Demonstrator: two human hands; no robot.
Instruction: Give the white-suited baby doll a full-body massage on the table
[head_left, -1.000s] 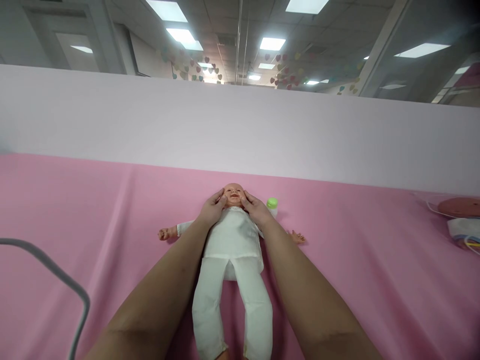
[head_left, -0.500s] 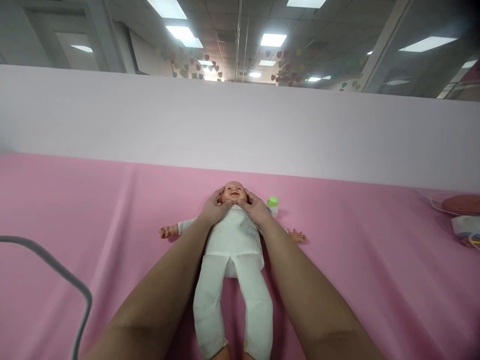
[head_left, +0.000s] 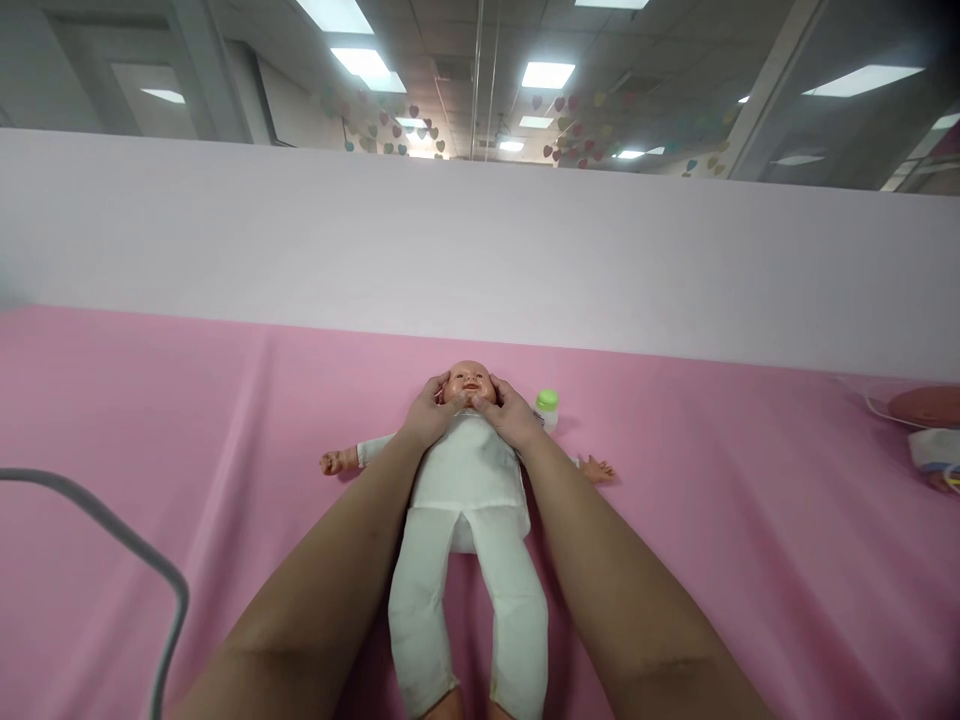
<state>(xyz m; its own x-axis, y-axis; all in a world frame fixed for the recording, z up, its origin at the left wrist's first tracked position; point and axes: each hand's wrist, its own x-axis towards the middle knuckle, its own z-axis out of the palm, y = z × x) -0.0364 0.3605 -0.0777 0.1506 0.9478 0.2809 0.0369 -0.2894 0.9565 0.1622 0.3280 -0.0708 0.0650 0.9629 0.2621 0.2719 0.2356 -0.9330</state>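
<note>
A baby doll [head_left: 470,470] in a white cloth top and trousers lies on its back, legs toward me and arms spread to both sides. Its bare head is cupped between my two hands. My left hand [head_left: 433,411] holds the left side of the head, thumb at the chin and fingers curved round behind the cheek. On the opposite side my right hand [head_left: 511,413] does the same, its thumb also by the chin. The fingertips behind the head are partly hidden. Just right of my right hand stands a small bottle with a green cap [head_left: 547,400].
A pink sheet [head_left: 225,420] covers the surface, with a white partition [head_left: 480,250] along its far edge. A grey tube [head_left: 112,530] bends in at left. At the right edge lie a brown rounded object [head_left: 926,405] and a white packet [head_left: 934,450].
Both thumbs have shifted very slightly on the doll's chin. My hands stay on its head, and the view has moved a little.
</note>
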